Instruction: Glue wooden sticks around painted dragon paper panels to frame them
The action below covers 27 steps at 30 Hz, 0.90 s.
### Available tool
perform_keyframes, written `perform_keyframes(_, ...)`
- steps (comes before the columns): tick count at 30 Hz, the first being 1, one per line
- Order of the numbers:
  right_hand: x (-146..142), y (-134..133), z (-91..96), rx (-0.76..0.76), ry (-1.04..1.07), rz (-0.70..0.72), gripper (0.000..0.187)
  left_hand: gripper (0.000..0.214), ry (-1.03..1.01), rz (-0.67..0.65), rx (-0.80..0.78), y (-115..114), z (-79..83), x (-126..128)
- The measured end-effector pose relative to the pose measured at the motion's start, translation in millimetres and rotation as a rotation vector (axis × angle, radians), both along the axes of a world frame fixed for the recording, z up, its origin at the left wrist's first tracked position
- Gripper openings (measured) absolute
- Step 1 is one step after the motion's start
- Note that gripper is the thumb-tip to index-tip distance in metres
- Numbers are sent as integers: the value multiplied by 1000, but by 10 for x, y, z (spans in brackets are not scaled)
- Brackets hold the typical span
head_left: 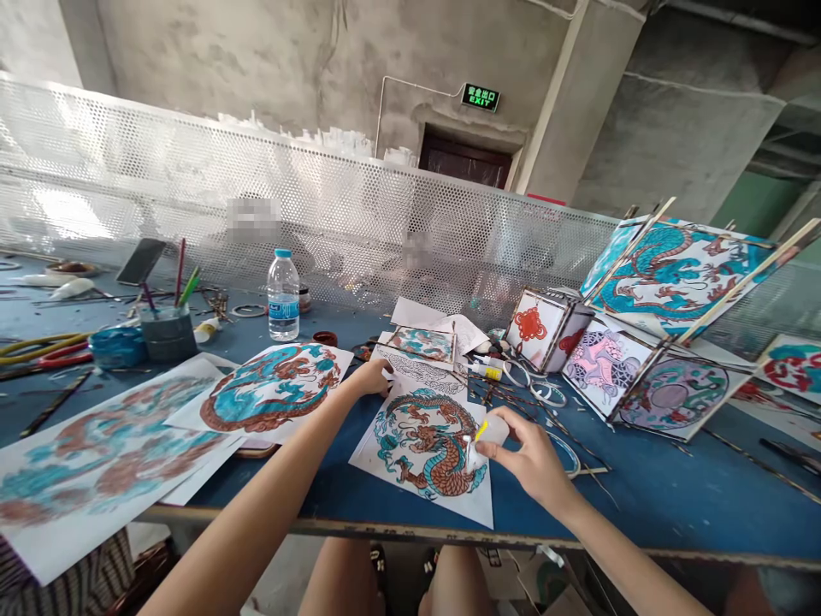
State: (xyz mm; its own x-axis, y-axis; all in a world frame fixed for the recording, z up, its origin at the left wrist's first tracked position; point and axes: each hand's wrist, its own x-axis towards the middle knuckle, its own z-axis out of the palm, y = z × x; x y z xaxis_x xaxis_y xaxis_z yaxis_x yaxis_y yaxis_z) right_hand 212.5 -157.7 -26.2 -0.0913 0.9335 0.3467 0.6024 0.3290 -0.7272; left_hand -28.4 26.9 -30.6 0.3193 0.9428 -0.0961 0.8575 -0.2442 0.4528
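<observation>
A small white bottle is pinched between the thumb and fingers of the right hand, tilted over the right side of the dragon sheet on the table. The bottle is probably light and squeezable, best gripped round its body; the sheet, likely thin and easily creased, by its plain margins. The left hand is placed near the sheet's far edge — whether anything is pinched cannot be told. Clear liquid is held in the capped water bottle; coloured sticks are stood in the grey cup.
</observation>
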Motion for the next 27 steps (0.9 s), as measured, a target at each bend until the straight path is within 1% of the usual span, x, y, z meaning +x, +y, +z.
perform_keyframes(7, -110, -297, 43, -77, -5, 40, 24, 58, -1, 5, 7, -11, 12, 6)
perform_keyframes(12, -169, -408, 68, -120, 31, 71, 23, 59, 7, 12, 0, -6, 17, 11)
perform_keyframes(14, -177, -406, 75, -127, 35, 73, 22, 58, 6, 10, 6, -2, 15, 9)
perform_keyframes(17, -160, -360, 76, -94, 18, 49, 22, 57, 9, 2, 18, 2, 8, 2)
perform_keyframes(22, -75, -237, 36, -73, 1, 33, 23, 56, 8, 10, 29, 2, -12, 1)
perform_keyframes(27, -3, -81, 4, -19, -2, 13, 25, 55, 5, 12, 40, 3, -22, 8)
